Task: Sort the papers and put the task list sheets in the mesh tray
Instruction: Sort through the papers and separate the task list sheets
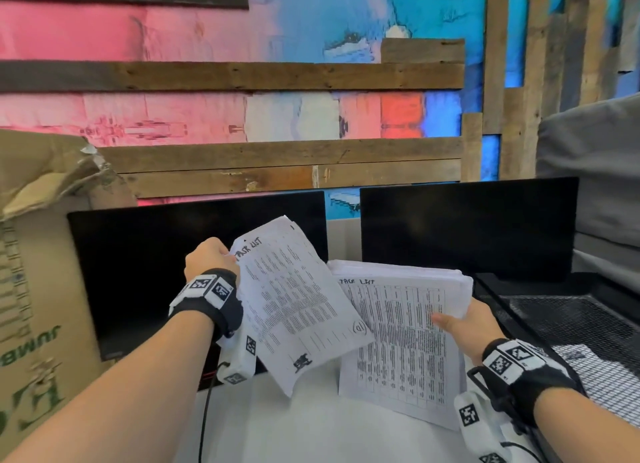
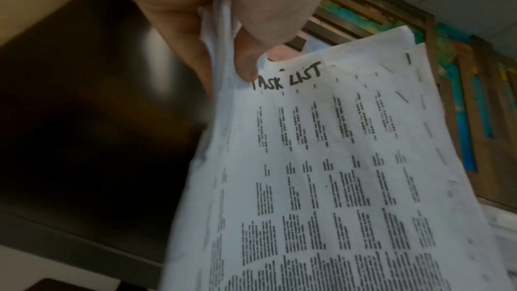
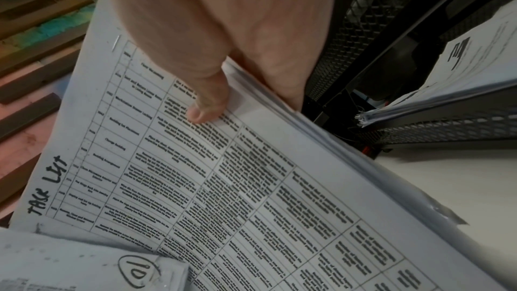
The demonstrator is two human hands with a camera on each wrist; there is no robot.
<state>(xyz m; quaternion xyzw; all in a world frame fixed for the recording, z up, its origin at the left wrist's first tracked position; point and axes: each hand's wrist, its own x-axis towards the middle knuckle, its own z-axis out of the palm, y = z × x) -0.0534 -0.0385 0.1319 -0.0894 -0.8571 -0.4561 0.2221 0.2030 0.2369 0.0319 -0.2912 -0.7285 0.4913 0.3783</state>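
Sheets (image 1: 294, 300) (handwritten "TASK LIST") in hands (image 1: 209, 258)

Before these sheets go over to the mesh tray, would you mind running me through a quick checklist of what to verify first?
1. Left hand grips its sheets firmly: ok, pinched at the top corner.
2. Those sheets are headed Task List: ok for the top page; pages behind, cannot tell.
3. Right hand holds the thicker stack: ok, thumb on top, fingers beneath.
4. Top sheet of that stack is a Task List: ok; lower sheets, cannot tell.
5. Mesh tray within reach on the right: ok, probably.
6. Room in the tray: cannot tell; the right wrist view shows papers already in a mesh tier.
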